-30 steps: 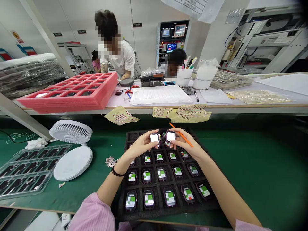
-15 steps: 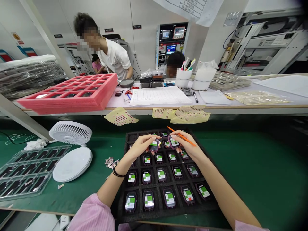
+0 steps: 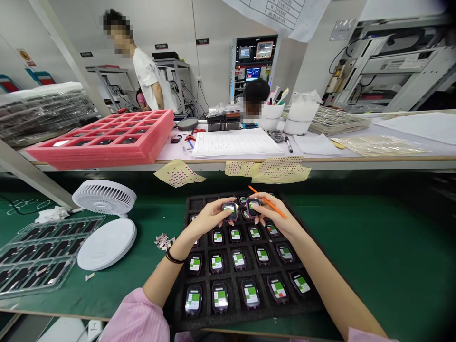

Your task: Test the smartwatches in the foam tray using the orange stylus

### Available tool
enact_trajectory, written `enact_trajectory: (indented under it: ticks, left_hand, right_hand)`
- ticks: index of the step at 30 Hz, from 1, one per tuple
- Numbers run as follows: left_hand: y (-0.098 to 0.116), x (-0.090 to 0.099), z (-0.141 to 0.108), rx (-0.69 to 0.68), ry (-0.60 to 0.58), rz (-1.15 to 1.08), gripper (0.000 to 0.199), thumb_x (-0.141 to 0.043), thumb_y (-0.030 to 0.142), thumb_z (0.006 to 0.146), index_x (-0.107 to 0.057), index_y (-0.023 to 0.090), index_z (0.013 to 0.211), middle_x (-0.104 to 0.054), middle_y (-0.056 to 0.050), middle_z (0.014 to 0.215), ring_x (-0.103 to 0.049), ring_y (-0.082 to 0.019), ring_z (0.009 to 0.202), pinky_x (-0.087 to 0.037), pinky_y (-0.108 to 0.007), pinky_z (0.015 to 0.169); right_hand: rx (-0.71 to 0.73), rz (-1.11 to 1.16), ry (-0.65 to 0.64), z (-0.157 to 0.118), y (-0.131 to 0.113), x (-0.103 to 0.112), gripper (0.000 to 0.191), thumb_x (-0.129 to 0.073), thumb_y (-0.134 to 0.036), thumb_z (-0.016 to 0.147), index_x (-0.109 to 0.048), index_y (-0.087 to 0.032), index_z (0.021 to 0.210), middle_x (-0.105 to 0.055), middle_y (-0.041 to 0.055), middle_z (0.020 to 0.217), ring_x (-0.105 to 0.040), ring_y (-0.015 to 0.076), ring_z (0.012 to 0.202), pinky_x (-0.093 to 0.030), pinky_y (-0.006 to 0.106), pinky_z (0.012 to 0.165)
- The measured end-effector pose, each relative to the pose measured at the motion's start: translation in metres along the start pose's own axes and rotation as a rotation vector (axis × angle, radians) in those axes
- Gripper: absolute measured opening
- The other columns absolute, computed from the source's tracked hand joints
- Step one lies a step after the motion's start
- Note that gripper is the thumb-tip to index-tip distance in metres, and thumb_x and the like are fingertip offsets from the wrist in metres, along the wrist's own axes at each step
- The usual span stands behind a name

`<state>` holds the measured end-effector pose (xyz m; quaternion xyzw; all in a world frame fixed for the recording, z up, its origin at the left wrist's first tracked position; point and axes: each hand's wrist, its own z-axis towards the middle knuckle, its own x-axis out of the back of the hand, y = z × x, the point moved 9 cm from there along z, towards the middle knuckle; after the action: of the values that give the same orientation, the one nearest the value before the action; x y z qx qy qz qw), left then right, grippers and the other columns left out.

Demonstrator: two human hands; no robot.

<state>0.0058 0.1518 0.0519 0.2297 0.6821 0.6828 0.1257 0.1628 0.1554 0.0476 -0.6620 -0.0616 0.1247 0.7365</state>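
My left hand point(image 3: 213, 214) grips a smartwatch body point(image 3: 230, 211) with a dark purple case and a partly green screen, thumb laid on its front. Close beside it, a second purple smartwatch body point(image 3: 253, 206) is held in my right hand point(image 3: 272, 213). That hand also keeps an orange stick point(image 3: 267, 202) slanting across its fingers. Both watches hover over the far part of a black foam tray point(image 3: 228, 273). In the tray's compartments lie several similar watches point(image 3: 251, 293), screens up with green and white blocks.
A white fan point(image 3: 107, 244) and a clear plastic tray point(image 3: 39, 266) stand left on the green bench. Small scraps point(image 3: 164, 241) lie by my left wrist. The shelf point(image 3: 213, 162) ahead bears a pink foam tray point(image 3: 142, 154) and papers point(image 3: 237, 142). Co-workers point(image 3: 151, 78) are beyond.
The two watches have come a little closer together and turned, with screens facing me more. In the background, a co-worker in white has straightened and shifted left.
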Motion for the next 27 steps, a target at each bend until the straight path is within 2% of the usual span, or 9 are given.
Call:
enact_trajectory:
  ticks: [7,12,15,20,22,27]
  left_hand:
    - [0.0014,0.0000,-0.0004,0.010,0.001,-0.035,0.045,-0.048,0.042,0.091,-0.056,0.017,0.128,-0.069,-0.006,0.085,-0.064,-0.015,0.068,-0.037,-0.021,0.050]
    - [-0.0040,0.0014,0.0023,0.015,-0.003,-0.069,0.048,-0.049,0.043,0.089,-0.056,0.015,0.127,-0.068,-0.007,0.085,-0.064,-0.015,0.066,-0.037,-0.022,0.050]
    - [-0.0049,0.0008,0.0016,0.023,-0.013,-0.061,0.051,-0.052,0.040,0.088,-0.051,0.015,0.132,-0.068,-0.007,0.089,-0.064,-0.016,0.072,-0.040,-0.023,0.054]
    - [-0.0021,-0.0009,-0.0011,0.015,-0.025,-0.017,0.066,-0.064,0.032,0.082,-0.039,0.015,0.141,-0.068,-0.007,0.090,-0.062,-0.017,0.080,-0.041,-0.023,0.060]
    - [-0.0019,-0.0010,-0.0009,0.011,-0.023,-0.031,0.069,-0.066,0.030,0.080,-0.039,0.014,0.141,-0.068,-0.008,0.092,-0.063,-0.018,0.083,-0.040,-0.022,0.059]
    - [-0.0002,0.0018,-0.0002,0.011,0.012,-0.019,0.049,-0.056,0.035,0.087,-0.052,0.016,0.131,-0.068,-0.006,0.088,-0.062,-0.014,0.070,-0.038,-0.022,0.054]
  right_hand:
    - [-0.018,0.013,0.015,0.0003,-0.0001,0.0001,0.026,-0.064,-0.042,0.083,-0.063,-0.020,0.098,-0.062,0.0001,0.072,-0.062,0.0136,0.049,-0.044,0.023,0.040]
    - [-0.040,0.004,0.041,0.0004,0.0025,0.0033,0.025,-0.063,-0.042,0.084,-0.063,-0.021,0.096,-0.059,-0.0014,0.064,-0.061,0.0141,0.046,-0.043,0.024,0.040]
    - [-0.026,0.012,0.001,0.0004,0.0004,0.0012,0.027,-0.063,-0.041,0.084,-0.062,-0.021,0.102,-0.060,0.0005,0.072,-0.064,0.0162,0.055,-0.045,0.025,0.042]
    - [0.005,-0.013,-0.074,-0.0011,-0.0053,-0.0020,0.037,-0.072,-0.032,0.077,-0.058,-0.024,0.110,-0.062,0.0070,0.104,-0.068,0.0173,0.069,-0.050,0.026,0.048]
    - [0.006,-0.025,-0.080,-0.0012,-0.0053,-0.0014,0.040,-0.074,-0.029,0.075,-0.057,-0.024,0.112,-0.061,0.0074,0.109,-0.068,0.0170,0.070,-0.050,0.026,0.049]
    - [-0.016,-0.017,-0.027,-0.0001,-0.0025,0.0025,0.028,-0.068,-0.036,0.081,-0.062,-0.022,0.104,-0.062,0.0023,0.083,-0.066,0.0157,0.058,-0.049,0.025,0.046]
